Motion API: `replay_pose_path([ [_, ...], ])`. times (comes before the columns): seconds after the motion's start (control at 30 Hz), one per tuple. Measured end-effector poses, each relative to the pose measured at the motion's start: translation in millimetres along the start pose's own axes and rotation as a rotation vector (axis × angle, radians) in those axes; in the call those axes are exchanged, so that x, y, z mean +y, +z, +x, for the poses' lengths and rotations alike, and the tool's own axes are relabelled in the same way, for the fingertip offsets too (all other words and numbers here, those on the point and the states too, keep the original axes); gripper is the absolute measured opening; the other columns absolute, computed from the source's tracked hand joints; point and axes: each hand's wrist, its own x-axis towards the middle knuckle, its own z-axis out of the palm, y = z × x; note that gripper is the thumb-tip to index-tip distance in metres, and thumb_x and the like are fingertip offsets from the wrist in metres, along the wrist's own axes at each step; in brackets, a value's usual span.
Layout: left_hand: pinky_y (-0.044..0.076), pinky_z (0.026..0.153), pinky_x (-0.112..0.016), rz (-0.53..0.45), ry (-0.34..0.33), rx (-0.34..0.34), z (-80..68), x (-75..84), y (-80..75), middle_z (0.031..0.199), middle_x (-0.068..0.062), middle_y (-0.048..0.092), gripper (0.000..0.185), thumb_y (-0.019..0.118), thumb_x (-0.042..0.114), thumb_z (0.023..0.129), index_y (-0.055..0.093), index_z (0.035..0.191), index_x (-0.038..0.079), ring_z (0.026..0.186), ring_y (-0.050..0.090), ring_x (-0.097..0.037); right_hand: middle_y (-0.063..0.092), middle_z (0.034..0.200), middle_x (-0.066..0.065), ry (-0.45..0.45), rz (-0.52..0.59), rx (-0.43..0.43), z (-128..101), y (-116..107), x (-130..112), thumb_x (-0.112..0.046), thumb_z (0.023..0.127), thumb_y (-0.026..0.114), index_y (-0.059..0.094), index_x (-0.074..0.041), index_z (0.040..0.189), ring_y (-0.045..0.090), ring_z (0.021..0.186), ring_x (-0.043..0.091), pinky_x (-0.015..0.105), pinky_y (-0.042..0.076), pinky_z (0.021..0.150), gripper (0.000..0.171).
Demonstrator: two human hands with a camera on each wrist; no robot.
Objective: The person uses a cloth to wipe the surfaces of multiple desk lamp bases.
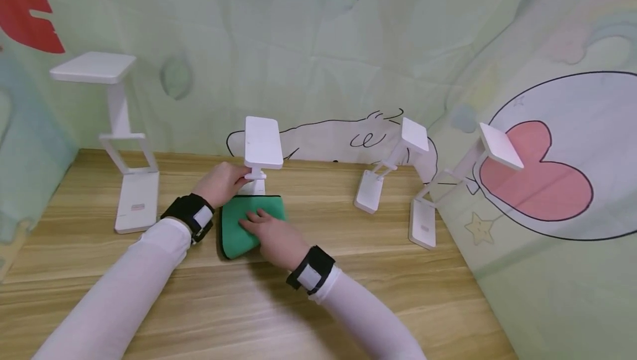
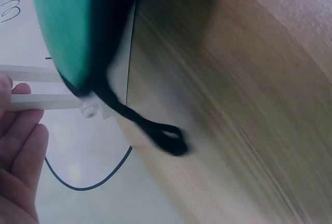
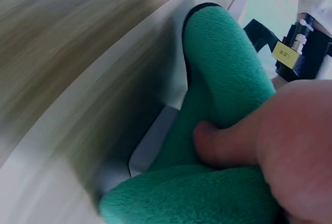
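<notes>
A small white desk lamp point(image 1: 264, 141) stands near the back edge of the table, its flat head raised. My left hand point(image 1: 221, 182) holds it by its folding arm just under the head; in the left wrist view, fingers curl at the thin white arm bars point(image 2: 44, 101). My right hand point(image 1: 278, 238) grips a green cloth point(image 1: 234, 227) with black edging over the lamp's base. In the right wrist view the thumb point(image 3: 228, 143) presses into the folded cloth, and a corner of the base point(image 3: 155, 141) shows beside it. A black loop point(image 2: 168, 138) hangs from the cloth.
A taller white lamp point(image 1: 136, 199) stands at the left. Two more white lamps, one smaller point(image 1: 369, 191) and one near the right edge point(image 1: 423, 224), stand on the wooden table point(image 1: 239, 310). A printed cloth backdrop point(image 1: 308, 72) borders the table behind and at the sides.
</notes>
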Motion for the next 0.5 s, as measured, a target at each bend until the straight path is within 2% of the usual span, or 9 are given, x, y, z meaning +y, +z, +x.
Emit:
replay_pose_path([
  [0.23,0.052,0.07,-0.041,-0.008,-0.002,-0.007,-0.5,-0.8,1.1,0.093,-0.014,0.077,0.006,0.07,0.002,0.103,0.075,0.106,0.001,0.072,0.062,-0.019,0.054,0.159,0.012,-0.059,0.042,0.112,33,10,10,0.012,0.092,0.062,0.059,-0.009,0.153,0.044,0.151,0.029,0.032,0.04,0.118,0.064],
  [0.33,0.053,0.071,-0.042,-0.015,-0.004,-0.007,-0.4,-1.3,0.6,0.096,-0.014,0.078,0.007,0.07,0.001,0.103,0.075,0.107,0.001,0.075,0.063,-0.019,0.052,0.16,0.012,-0.039,0.052,0.15,43,13,20,0.014,0.092,0.06,0.059,-0.007,0.153,0.043,0.152,0.028,0.031,0.035,0.121,0.064],
  [0.5,0.058,0.078,-0.046,-0.008,0.018,0.004,-0.2,-2.0,0.6,0.1,-0.014,0.079,0.008,0.07,0.001,0.102,0.076,0.108,0.001,0.084,0.071,-0.022,0.047,0.164,0.012,0.017,0.077,0.143,45,15,32,0.017,0.092,0.058,0.054,-0.008,0.156,0.038,0.155,0.032,0.034,0.03,0.124,0.069],
])
